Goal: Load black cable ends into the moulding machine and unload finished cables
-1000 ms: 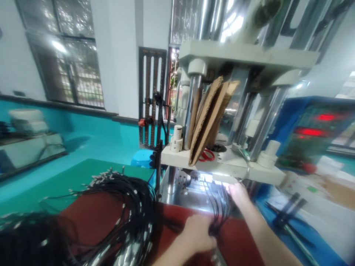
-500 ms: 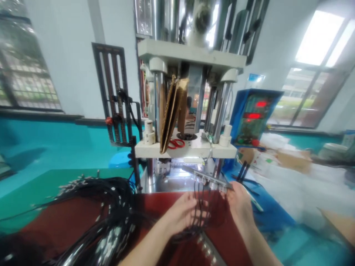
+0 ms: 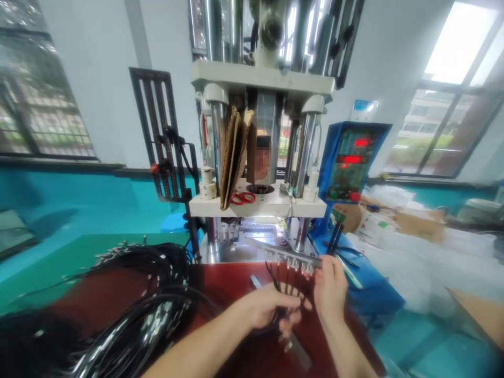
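Note:
My right hand (image 3: 331, 286) pinches the right end of a metal strip (image 3: 293, 257) that has a row of small fittings. Just below the strip, my left hand (image 3: 271, 307) is closed around several black cables (image 3: 288, 278), whose upper ends point up at the strip. Whether the cable ends touch the strip is too blurred to tell. A second metal strip (image 3: 297, 353) with fittings lies on the dark red table (image 3: 220, 278), partly hidden by my left hand. Bundles of black cables (image 3: 157, 310) are heaped on the left.
Ahead stands a white press (image 3: 255, 207) with cardboard pieces (image 3: 232, 157) and red-handled scissors (image 3: 243, 197) on its plate. A blue control box (image 3: 354, 163) with red displays is at its right. White bags (image 3: 413, 262) are piled further right.
My left hand has closed around the cables, its thumb now across them. My right hand and the strip have shifted slightly left in view. The lower strip's far end now shows beyond my left hand.

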A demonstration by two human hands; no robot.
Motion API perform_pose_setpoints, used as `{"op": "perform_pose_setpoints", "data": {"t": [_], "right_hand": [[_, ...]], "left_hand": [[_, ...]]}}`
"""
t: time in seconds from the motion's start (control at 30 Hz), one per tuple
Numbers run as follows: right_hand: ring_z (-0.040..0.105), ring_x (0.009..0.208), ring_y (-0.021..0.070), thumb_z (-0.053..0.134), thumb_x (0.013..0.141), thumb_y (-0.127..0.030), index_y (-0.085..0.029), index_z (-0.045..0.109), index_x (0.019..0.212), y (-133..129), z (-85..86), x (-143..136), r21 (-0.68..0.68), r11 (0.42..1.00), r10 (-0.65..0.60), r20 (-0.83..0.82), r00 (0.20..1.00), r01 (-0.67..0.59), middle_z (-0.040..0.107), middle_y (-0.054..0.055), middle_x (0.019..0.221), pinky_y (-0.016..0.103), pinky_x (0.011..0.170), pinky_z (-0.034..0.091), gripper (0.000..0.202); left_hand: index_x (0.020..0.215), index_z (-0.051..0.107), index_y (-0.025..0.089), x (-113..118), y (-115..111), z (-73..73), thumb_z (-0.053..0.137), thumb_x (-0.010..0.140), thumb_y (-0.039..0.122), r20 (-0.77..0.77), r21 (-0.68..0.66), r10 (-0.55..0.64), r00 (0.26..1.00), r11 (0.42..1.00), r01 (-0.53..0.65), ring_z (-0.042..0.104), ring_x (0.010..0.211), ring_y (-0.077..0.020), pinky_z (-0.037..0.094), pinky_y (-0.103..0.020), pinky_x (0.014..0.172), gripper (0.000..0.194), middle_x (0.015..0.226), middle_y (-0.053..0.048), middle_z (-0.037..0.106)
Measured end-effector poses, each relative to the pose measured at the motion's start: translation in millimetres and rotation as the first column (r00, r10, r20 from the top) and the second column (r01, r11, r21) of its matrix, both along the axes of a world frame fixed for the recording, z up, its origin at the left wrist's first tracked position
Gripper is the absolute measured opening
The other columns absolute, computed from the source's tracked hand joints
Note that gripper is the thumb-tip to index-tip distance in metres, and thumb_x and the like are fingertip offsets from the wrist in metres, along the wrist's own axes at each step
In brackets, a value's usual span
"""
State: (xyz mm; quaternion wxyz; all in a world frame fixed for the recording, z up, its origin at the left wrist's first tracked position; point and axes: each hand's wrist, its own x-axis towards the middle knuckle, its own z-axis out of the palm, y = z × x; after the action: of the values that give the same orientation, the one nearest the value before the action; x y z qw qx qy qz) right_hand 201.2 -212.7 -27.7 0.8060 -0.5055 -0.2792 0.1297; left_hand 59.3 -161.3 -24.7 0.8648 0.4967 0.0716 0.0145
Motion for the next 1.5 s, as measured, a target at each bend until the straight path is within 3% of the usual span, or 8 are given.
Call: {"op": "perform_pose_setpoints", "data": {"t": [0.23, 0.83, 0.93, 1.03, 1.17, 1.27, 1.37, 1.5], "right_hand": [[0.052, 0.050, 0.0100, 0.061, 0.073, -0.040, -0.019, 0.054, 0.080, 4.6, -6.8, -3.9, 0.087, 0.986, 0.155, -0.192, 0.969, -0.140, 0.055, -0.005, 0.061, 0.020, 0.045, 0.042, 0.023], [0.062, 0.056, 0.0205, 0.074, 0.055, -0.040, -0.015, 0.053, 0.086, -49.5, -68.5, 77.6, -0.293, 0.928, 0.129, -0.319, 0.939, -0.228, 0.065, 0.004, 0.062, 0.029, 0.051, 0.050, 0.046], [0.062, 0.062, 0.0227, 0.073, 0.055, -0.035, -0.016, 0.054, 0.090, -61.6, -74.5, 90.1, -0.444, 0.849, 0.242, -0.156, 0.958, -0.287, 0.065, 0.005, 0.070, 0.036, 0.059, 0.050, 0.044], [0.059, 0.070, 0.0248, 0.064, 0.057, -0.029, -0.018, 0.060, 0.073, -68.6, -75.0, 100.8, -0.632, 0.775, 0.316, 0.352, 0.881, -0.025, 0.061, 0.005, 0.072, 0.042, 0.069, 0.047, 0.019], [0.052, 0.087, 0.0314, 0.052, 0.063, -0.027, -0.020, 0.062, 0.072, -70.9, -58.1, 95.0, -0.588, 0.718, 0.318, 0.754, 0.575, 0.372, 0.059, 0.010, 0.085, 0.049, 0.077, 0.040, 0.015], [0.052, 0.091, 0.0251, 0.047, 0.077, -0.033, -0.021, 0.059, 0.090, -71.3, -23.8, 66.5, -0.529, 0.828, 0.330, 0.729, 0.600, 0.188, 0.059, 0.008, 0.093, 0.040, 0.081, 0.041, 0.021], [0.055, 0.081, 0.0176, 0.043, 0.084, -0.033, -0.023, 0.056, 0.095, -69.7, 10.9, 28.0, -0.671, 0.731, 0.632, 0.598, 0.493, -0.124, 0.060, 0.002, 0.087, 0.028, 0.072, 0.043, 0.020], [0.052, 0.063, 0.0161, 0.033, 0.088, -0.035, -0.022, 0.051, 0.070, -61.3, 21.3, 3.6, -0.702, 0.712, 0.655, 0.651, 0.384, -0.025, 0.056, 0.000, 0.064, 0.027, 0.059, 0.038, 0.028]], "left_hand": [[0.085, 0.059, 0.011, -1.3, -4.3, -10.1, 0.061, 0.071, 0.030, -0.141, -0.042, 0.086, 0.986, 0.995, -0.093, 0.025, 0.032, -0.0011, 0.014, -0.016, 0.035, 0.024, 0.049, 0.005, 0.041], [0.087, 0.066, 0.007, -25.9, -30.3, -23.1, 0.064, 0.066, 0.031, -0.191, 0.007, 0.005, 0.982, 1.000, -0.004, 0.035, 0.029, -0.0042, 0.022, -0.016, 0.026, 0.031, 0.047, 0.001, 0.049], [0.087, 0.066, 0.008, -23.5, -30.4, -25.7, 0.063, 0.067, 0.032, -0.217, 0.022, 0.024, 0.976, 1.000, -0.019, 0.034, 0.030, -0.0036, 0.023, -0.015, 0.027, 0.031, 0.047, 0.001, 0.049], [0.086, 0.066, 0.009, -22.2, -32.5, -25.1, 0.064, 0.066, 0.034, -0.243, 0.046, 0.002, 0.970, 0.999, 0.010, 0.035, 0.030, -0.0034, 0.024, -0.015, 0.027, 0.032, 0.047, 0.001, 0.049], [0.081, 0.065, 0.009, -19.5, -37.0, -23.5, 0.065, 0.064, 0.034, -0.249, 0.067, -0.029, 0.968, 0.997, 0.048, 0.037, 0.031, -0.0048, 0.024, -0.015, 0.026, 0.030, 0.046, 0.001, 0.049], [0.080, 0.065, 0.010, -17.3, -40.5, -25.2, 0.062, 0.066, 0.031, -0.262, 0.117, -0.039, 0.964, 0.991, 0.072, 0.038, 0.030, -0.0051, 0.026, -0.015, 0.026, 0.026, 0.047, 0.002, 0.049], [0.082, 0.065, 0.011, -16.5, -43.2, -25.5, 0.059, 0.068, 0.028, -0.297, 0.156, -0.069, 0.952, 0.980, 0.120, 0.037, 0.029, -0.0048, 0.028, -0.016, 0.027, 0.023, 0.047, 0.002, 0.049], [0.082, 0.065, 0.011, -17.9, -46.2, -25.5, 0.060, 0.069, 0.030, -0.334, 0.138, -0.144, 0.931, 0.970, 0.200, 0.036, 0.029, -0.0049, 0.028, -0.016, 0.027, 0.023, 0.047, 0.002, 0.049]]}}
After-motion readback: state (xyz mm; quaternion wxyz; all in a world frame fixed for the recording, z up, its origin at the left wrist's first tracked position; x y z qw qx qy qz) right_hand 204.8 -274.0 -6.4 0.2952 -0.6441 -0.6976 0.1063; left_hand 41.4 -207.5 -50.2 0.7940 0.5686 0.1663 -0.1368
